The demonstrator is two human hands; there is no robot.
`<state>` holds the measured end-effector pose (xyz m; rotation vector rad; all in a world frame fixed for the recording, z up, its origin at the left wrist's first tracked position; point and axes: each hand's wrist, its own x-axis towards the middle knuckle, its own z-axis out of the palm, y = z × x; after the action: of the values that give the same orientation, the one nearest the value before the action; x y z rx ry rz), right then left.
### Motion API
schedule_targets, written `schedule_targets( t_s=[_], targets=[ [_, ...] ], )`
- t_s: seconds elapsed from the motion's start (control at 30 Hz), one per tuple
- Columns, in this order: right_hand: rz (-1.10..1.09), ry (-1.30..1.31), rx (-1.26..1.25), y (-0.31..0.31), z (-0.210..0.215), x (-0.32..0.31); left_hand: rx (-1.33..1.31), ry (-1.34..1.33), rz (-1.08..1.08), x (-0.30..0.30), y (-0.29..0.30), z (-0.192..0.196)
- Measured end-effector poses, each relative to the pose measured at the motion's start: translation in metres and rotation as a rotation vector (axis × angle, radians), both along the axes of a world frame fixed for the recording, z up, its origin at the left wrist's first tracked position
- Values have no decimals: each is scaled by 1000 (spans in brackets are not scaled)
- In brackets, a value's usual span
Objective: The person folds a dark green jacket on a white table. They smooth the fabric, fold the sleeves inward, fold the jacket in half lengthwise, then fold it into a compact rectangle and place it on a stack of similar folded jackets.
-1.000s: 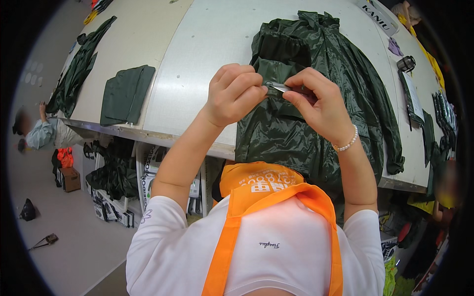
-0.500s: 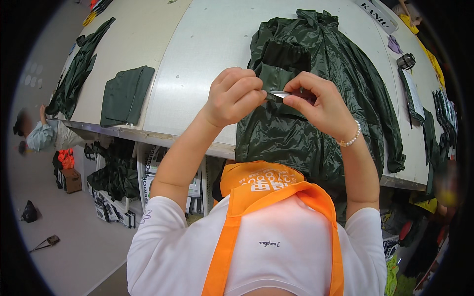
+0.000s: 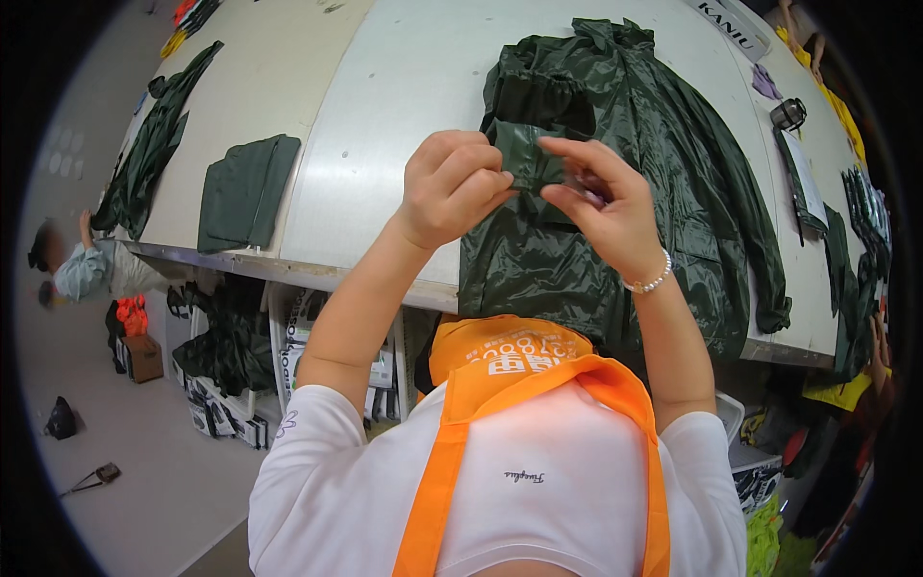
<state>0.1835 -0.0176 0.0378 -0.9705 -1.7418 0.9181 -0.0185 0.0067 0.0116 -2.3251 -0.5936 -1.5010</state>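
A glossy dark green rain jacket is spread on the table before me. On it lies a folded green piece with a gathered dark edge. Over this piece, my left hand is closed in a pinch near its lower left side; whatever is between the fingertips is too small to make out. To its right, my right hand has thumb and forefinger spread apart. Small snips with a purplish handle sit inside that hand, mostly hidden and blurred.
A folded dark green garment lies left on the pale table, beyond it another long green garment. A person is at the far left. At right are a purple cloth and a dark cylindrical holder.
My right hand's thumb and forefinger have spread apart, and the silver blades seen before no longer show clearly. The right forearm has shifted slightly left; my left hand stays nearly in place.
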Motion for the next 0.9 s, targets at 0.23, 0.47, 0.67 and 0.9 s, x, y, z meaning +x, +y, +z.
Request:
schedule_targets(
  t_s=[0.23,0.47,0.67,0.9],
  targets=[
    [47,165,-136,8,-1,-9,-77,-115,71,-4,4,-1],
    [56,-153,-103,-1,-33,2,-155,-335,162,-20,9,-7],
    [-424,2,329,32,-56,-35,-191,-383,183,-7,-2,-10],
    [-353,207,293,41,-55,-21,-713,-707,94,-1,-1,-26]
  ],
)
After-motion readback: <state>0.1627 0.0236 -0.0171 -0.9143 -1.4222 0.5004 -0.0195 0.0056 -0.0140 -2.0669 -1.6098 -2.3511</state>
